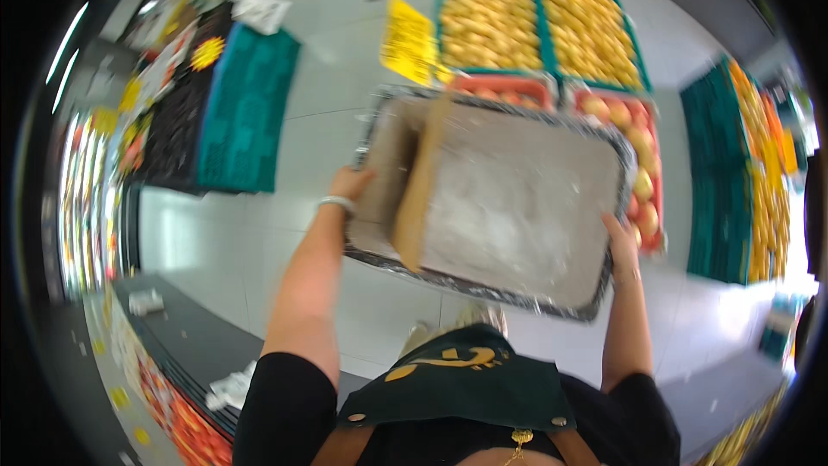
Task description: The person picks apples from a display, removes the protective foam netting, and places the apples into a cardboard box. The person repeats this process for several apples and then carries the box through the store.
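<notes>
Both my arms reach forward around a large rectangular crate (pixel 535 198) with a grey inside and a dark rim wrapped in clear plastic. My left hand (pixel 351 183) grips its left side, and a pale band circles that wrist. On the opposite side, my right hand (pixel 623 246) is closed over the rim. A brown cardboard strip (pixel 421 185) stands upright across the crate's inside, toward the left. The crate hangs in front of my dark green apron (pixel 466 371), slightly tilted. Its far right part covers some of a red crate of round fruit (pixel 647 181).
Teal crates of yellow produce (pixel 492 22) stand ahead, with a yellow sign (pixel 408 41) beside them. A stack of teal crates (pixel 246 112) is at the left, another teal stack (pixel 720 181) at the right. Dark ledges (pixel 198 328) run behind me. Pale floor tiles (pixel 328 121) lie between.
</notes>
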The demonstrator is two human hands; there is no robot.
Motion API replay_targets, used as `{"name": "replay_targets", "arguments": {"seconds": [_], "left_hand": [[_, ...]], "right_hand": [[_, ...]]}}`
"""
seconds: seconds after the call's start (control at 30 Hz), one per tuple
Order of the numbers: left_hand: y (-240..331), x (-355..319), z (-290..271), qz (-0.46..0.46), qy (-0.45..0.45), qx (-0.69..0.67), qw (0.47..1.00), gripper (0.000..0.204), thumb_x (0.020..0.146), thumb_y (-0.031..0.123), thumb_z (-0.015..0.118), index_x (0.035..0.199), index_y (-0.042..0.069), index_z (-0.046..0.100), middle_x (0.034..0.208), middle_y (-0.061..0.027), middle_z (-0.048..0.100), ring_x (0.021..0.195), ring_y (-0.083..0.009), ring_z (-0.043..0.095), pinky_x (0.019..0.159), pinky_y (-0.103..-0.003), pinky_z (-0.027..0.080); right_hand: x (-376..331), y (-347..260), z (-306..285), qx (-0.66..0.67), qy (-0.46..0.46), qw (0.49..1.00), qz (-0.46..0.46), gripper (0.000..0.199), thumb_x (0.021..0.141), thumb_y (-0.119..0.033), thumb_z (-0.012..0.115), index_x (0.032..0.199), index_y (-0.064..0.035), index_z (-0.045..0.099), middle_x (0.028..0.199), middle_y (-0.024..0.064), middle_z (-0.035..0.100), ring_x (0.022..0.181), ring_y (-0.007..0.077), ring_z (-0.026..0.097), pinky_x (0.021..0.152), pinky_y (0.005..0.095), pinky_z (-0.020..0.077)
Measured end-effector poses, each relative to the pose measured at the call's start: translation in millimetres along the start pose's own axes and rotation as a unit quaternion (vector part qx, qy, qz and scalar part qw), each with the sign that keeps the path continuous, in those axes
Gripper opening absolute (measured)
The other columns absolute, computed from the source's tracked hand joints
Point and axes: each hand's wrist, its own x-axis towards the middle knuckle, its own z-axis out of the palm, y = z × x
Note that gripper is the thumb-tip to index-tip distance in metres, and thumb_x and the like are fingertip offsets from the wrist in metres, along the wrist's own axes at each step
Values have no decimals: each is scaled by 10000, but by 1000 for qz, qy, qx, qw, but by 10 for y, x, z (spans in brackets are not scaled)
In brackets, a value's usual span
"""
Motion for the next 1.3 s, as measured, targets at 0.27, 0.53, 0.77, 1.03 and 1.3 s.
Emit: {"name": "replay_targets", "arguments": {"seconds": [0.27,0.53,0.77,1.03,1.3], "left_hand": [[156,-197,112,30,-10,33,999,599,733,517,606,931,-46,659,989,-245,631,931,-366,612,834,-385,471],[59,-232,51,89,-93,-33,991,557,750,480,611,1019,-7,645,1089,-221,609,1022,-353,584,895,-374,441],[-1492,-495,-82,82,-206,-241,945,761,734,539,646,1181,-68,542,1256,-220,513,1164,-317,485,995,-371,347],[-3252,-397,-1187,47,-187,-356,914,722,765,507,629,1180,-76,539,1212,-215,543,1109,-288,525,938,-368,394],[-5090,-513,-2042,-39,-60,-572,817,609,784,387,652,1069,-143,558,1018,-204,631,871,-260,635,776,-342,489]], "right_hand": [[24,72,-134,104,-83,991,11,364,791,-166,591,1097,28,557,993,90,612,859,222,596,783,313,478],[271,201,-288,-1,8,1000,18,393,680,-75,573,1052,49,543,914,136,596,842,302,587,743,402,492],[-1386,433,299,-27,0,995,-94,520,810,-75,611,1280,-24,393,1106,87,500,956,211,505,781,333,468],[-1737,308,1936,-161,22,986,-35,342,717,-94,549,1042,14,559,899,120,597,798,272,585,711,385,494],[-2582,-573,4705,-144,-121,979,-74,226,686,-72,531,888,26,566,782,114,580,699,262,592,644,402,501]]}}
